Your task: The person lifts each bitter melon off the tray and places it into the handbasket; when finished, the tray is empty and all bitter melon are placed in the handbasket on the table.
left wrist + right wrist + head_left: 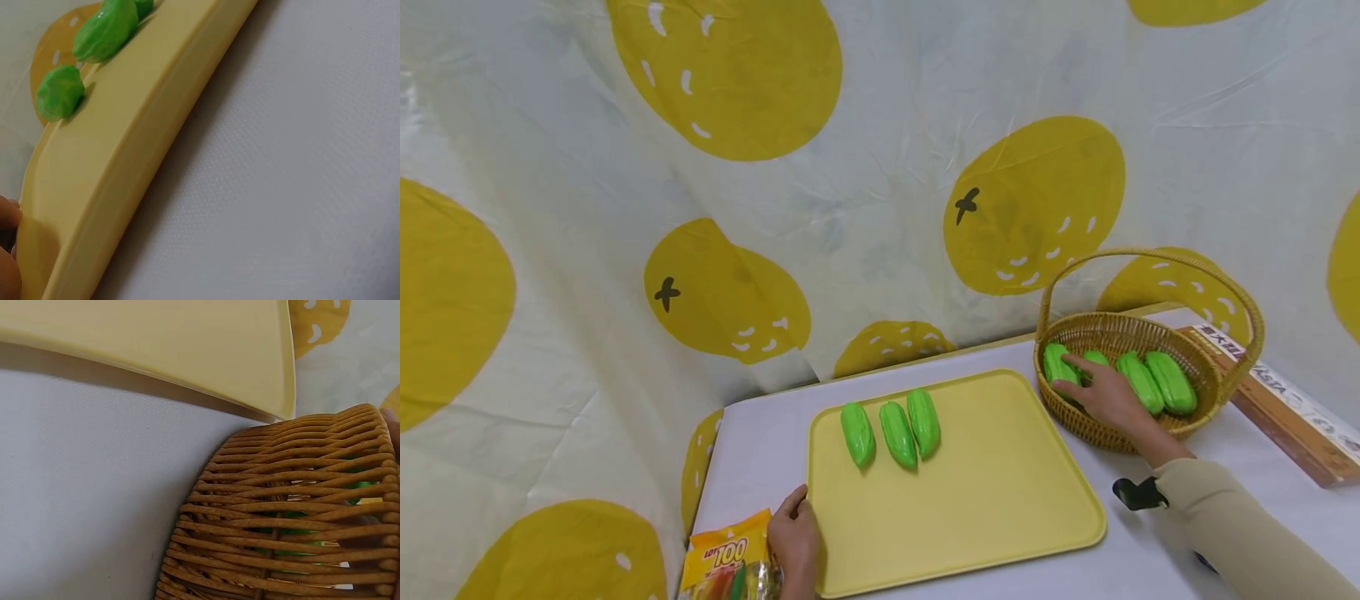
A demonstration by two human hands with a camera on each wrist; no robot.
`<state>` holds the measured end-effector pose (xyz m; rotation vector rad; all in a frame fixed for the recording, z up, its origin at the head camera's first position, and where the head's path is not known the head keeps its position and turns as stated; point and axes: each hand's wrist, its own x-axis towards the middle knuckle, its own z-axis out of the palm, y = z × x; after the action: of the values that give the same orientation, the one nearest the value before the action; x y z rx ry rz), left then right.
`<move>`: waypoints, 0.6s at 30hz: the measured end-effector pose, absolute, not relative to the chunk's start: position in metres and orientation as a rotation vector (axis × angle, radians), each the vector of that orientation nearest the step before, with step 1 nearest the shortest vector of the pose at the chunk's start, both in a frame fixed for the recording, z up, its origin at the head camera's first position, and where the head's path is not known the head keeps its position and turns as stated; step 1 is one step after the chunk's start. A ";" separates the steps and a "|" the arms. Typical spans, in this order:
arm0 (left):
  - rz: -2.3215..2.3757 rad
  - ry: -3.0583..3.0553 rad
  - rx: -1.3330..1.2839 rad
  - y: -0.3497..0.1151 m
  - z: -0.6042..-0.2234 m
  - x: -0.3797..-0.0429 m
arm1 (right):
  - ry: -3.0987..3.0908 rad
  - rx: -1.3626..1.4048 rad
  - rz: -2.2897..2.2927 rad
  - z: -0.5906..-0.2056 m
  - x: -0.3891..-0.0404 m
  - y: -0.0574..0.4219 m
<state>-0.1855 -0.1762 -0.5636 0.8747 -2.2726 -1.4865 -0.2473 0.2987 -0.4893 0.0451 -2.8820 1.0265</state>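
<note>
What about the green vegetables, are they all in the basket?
No, three green vegetables lie on the yellow tray, outside the basket.

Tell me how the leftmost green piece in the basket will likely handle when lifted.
Glossy skin suggests the green piece may be slippery. Its elongated, rounded body could roll if nudged. No sag shows in its visible part, so it is probably stiff.

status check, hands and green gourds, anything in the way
Left hand at left edge of yellow tray. Right hand at leftmost gourd in wicker basket, grip unclear. Three gourds on tray. No obstruction seen.
</note>
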 end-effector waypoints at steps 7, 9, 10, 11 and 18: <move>-1.483 -2.276 0.862 -0.176 -0.564 -0.185 | -2.908 0.045 1.026 -0.491 -0.250 0.300; -1.475 -2.277 0.858 -0.176 -0.564 -0.185 | -2.913 0.047 1.024 -0.491 -0.251 0.300; -1.472 -2.278 0.858 -0.176 -0.564 -0.185 | -2.915 0.048 1.028 -0.491 -0.251 0.300; -1.471 -2.276 0.858 -0.176 -0.564 -0.185 | -2.916 0.049 1.025 -0.491 -0.250 0.300; -1.471 -2.261 0.845 -0.176 -0.566 -0.185 | -2.920 0.066 1.016 -0.491 -0.249 0.300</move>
<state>-0.1845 -0.1763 -0.5659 0.8454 -2.2613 -1.4715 -0.2490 0.2996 -0.4913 0.0661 -2.9199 1.0160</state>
